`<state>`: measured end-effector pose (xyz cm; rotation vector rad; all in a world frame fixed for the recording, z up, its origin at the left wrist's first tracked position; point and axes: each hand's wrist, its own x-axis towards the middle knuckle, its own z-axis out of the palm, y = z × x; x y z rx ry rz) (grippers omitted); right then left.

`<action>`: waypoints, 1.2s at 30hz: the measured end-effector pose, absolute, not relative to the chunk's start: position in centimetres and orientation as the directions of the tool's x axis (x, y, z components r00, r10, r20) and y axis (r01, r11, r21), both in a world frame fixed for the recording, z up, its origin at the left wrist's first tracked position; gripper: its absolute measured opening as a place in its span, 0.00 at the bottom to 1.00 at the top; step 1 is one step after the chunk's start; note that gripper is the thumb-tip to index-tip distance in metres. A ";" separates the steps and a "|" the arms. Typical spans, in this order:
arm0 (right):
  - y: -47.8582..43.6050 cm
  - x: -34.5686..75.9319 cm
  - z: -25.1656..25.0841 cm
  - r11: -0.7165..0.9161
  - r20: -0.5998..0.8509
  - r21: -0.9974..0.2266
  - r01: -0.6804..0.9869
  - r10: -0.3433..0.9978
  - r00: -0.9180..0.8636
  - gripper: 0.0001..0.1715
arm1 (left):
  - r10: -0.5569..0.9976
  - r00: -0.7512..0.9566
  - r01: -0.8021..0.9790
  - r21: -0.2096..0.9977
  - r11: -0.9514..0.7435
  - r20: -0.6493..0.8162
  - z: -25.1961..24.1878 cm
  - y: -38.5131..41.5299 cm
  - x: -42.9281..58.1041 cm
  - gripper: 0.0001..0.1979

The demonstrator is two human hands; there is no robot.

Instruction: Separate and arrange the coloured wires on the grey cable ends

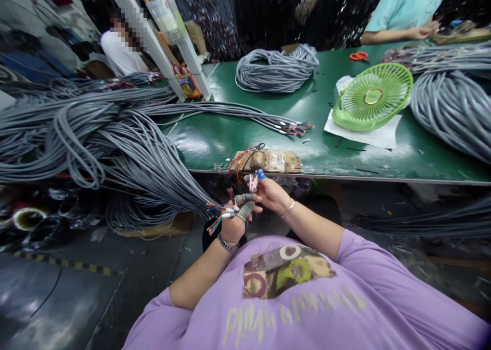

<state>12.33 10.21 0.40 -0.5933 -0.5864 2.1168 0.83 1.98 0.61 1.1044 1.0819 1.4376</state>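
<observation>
"At the left, what runs toward the hands?"

"Grey cables (146, 145), heaped over the left of the green table (222, 140) and drooping past its near edge. Coloured wire ends (215, 224) show beside the left hand (233, 227)."

"How does that hand stand?"

"Narrow, curled around some of those ends, with grey covers (246, 210) on its digits. The heap's weight, I judge, could drag ends out of a loose hold."

"Going right?"

"Red and black leads (238, 161) trail by the near edge, close to a pink clip (253, 182). A lead snagging on the wires could pull them askew."

"And the right hand (273, 194)?"

"Narrow too, seemingly pinching the pink clip, a blue cover (261, 174) on one digit. Whether the clip bites on anything, I cannot tell."

"Beyond it?"

"A wooden block (284, 162) at the near edge; farther right, a green fan (373, 95). If running, it could stir light scraps."
</observation>
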 end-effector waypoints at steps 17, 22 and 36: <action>8.8 13.6 -1.3 -0.677 -0.356 -0.474 -0.563 0.732 -0.580 0.29 | 0.989 -0.132 -0.296 0.955 0.029 -0.071 1.1 0.1 0.5 0.14; 8.0 14.1 -2.1 -0.710 -0.416 -0.474 -0.520 0.702 -0.579 0.22 | 0.971 -0.207 -0.355 0.934 0.042 -0.122 1.4 -0.7 -0.2 0.21; 5.2 13.7 -2.2 -0.611 -0.295 -0.622 -0.490 0.762 -0.577 0.18 | 0.966 -0.222 -0.356 0.933 0.044 -0.130 0.0 -1.7 -0.7 0.19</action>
